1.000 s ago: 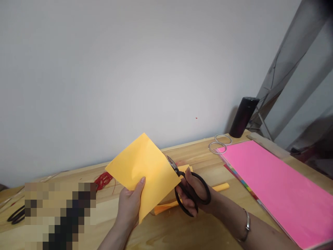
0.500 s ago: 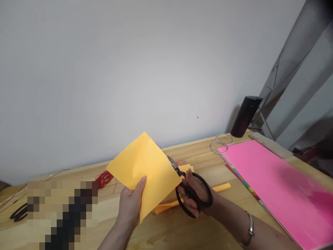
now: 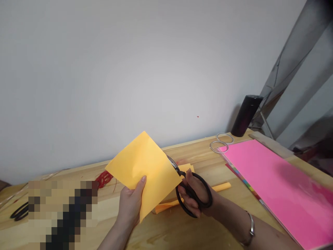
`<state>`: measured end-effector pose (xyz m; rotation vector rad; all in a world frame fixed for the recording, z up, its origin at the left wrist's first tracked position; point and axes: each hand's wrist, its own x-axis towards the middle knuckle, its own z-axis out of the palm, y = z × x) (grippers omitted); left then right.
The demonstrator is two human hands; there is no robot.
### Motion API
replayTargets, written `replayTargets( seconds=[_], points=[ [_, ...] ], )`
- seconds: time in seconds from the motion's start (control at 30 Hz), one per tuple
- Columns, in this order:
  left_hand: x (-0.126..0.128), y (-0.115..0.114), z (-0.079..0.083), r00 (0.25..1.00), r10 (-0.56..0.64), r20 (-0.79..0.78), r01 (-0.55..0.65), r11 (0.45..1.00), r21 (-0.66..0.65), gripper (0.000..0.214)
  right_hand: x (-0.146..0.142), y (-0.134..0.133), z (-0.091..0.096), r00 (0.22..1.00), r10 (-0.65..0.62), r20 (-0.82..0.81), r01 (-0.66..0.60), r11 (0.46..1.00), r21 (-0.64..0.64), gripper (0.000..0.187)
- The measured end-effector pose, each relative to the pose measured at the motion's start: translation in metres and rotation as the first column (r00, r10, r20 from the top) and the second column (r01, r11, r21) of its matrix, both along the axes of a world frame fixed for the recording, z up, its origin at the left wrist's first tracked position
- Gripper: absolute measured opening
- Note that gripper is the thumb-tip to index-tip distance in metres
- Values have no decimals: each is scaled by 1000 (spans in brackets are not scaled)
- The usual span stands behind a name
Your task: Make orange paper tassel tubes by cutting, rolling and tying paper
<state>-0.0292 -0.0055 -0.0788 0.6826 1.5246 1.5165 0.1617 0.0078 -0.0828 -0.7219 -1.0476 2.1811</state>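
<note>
A yellow sheet of paper (image 3: 153, 166), tilted up with one corner at the top, is pinched by my left hand (image 3: 131, 203), the thumb on its near face. My right hand (image 3: 195, 192) has its fingers through the handles of black-handled scissors (image 3: 194, 198). The scissor blades lie along the paper's right edge, their tips partly hidden behind it. Under and behind the paper, more yellow paper pieces (image 3: 166, 207) lie on the wooden table (image 3: 158, 236).
Pink paper sheets (image 3: 281, 187) cover the table's right side. Two tape rings (image 3: 219, 147) and a dark cylinder (image 3: 246, 116) stand near the wall. Red string (image 3: 104, 179) lies at the left, close to a blurred dark object (image 3: 65, 218) and a black handle loop (image 3: 20, 211).
Almost nothing differs. Both hands, the yellow paper and the scissors keep nearly the same place; the view has shifted very slightly.
</note>
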Motion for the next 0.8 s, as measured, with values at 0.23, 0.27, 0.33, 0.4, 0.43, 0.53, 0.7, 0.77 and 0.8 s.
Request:
replayTargets(
  seconds=[0.23,0.27,0.33,0.4,0.43,0.53,0.7,0.77,0.8],
  points=[
    [1,1,-2,1000,11,8,-11,1000,18,28,-1,-1,3,1000,-25,-7,25,999,23,69],
    [1,1,-2,1000,12,8,-12,1000,14,28,-1,-1,3,1000,-26,-6,26,1000,17,69],
    [1,1,-2,1000,8,15,-8,1000,12,29,-1,0,2,1000,-27,-6,27,1000,4,69],
    [0,0,-2,1000,1,16,-2,1000,9,31,-1,0,2,999,-31,-9,31,1000,7,68],
    [-1,0,-3,1000,2,11,-2,1000,5,32,0,0,1,1000,-27,-9,27,1000,7,68],
    [-1,-1,-2,1000,-2,-4,1,1000,-12,32,1,0,1,1000,-15,19,15,1000,-7,68],
    [0,-1,-1,1000,-4,-14,3,1000,-18,30,4,2,1,999,4,52,-1,999,-40,73],
    [0,-1,-1,1000,-19,-10,18,999,-29,30,5,3,0,1000,23,20,-22,999,-45,74],
    [0,-1,-1,1000,-21,-13,20,999,-35,29,5,4,0,1000,29,11,-28,999,-44,74]
  ],
)
